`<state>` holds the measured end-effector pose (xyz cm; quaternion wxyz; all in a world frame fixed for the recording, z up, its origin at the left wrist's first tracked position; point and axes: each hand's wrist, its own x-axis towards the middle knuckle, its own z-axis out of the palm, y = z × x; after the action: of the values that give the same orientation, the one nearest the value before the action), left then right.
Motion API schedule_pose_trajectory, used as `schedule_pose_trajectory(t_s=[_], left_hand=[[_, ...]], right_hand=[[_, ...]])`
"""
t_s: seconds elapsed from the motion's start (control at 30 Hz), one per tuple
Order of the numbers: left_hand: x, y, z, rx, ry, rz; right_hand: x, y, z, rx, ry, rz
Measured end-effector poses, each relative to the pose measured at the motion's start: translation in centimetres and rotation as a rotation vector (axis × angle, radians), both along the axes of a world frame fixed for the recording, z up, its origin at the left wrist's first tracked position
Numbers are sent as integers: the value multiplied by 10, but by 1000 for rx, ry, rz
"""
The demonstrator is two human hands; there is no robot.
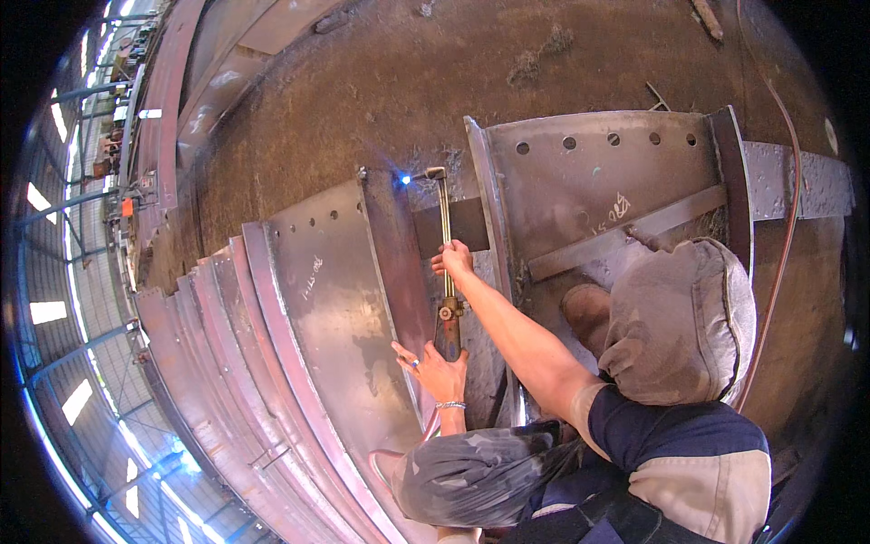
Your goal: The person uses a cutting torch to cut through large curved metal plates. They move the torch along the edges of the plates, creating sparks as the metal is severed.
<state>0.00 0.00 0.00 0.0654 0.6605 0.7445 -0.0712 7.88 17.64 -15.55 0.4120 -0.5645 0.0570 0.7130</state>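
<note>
A brass cutting torch with long tubes and a valve body points away from me. A bright blue-white light glows at its tip, beside the far end of an upright steel flange. My right hand is closed around the tubes about midway along. Lower down, my left hand, with a ring and a bracelet, supports the torch's handle between thumb and fingers; some fingers stretch out to the left. Part of the left grip is hidden. Beyond the flange lies a steel plate with small holes.
Right of the torch stands another flanged steel piece with several round holes and a slanted bar. Many steel sections line up at left. A reddish hose runs along the right. My bent knees are close to the steel.
</note>
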Motion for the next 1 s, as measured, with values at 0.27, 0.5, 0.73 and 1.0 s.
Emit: schedule_pose_trajectory(t_s=[0.27, 0.5, 0.73, 1.0], left_hand=[[1, 0, -3, 18, 33, 2], [3, 1, -3, 55, 37, -30], [5, 4, 0, 19, 9, -13], [7, 5, 2, 6, -4, 3]], right_hand=[[-7, 1, -7, 30, -125, 13], [-8, 2, -10, -16, -176, 60], [-7, 2, -10, 13, -145, 20], [-10, 2, -10, -34, -230, 14]])
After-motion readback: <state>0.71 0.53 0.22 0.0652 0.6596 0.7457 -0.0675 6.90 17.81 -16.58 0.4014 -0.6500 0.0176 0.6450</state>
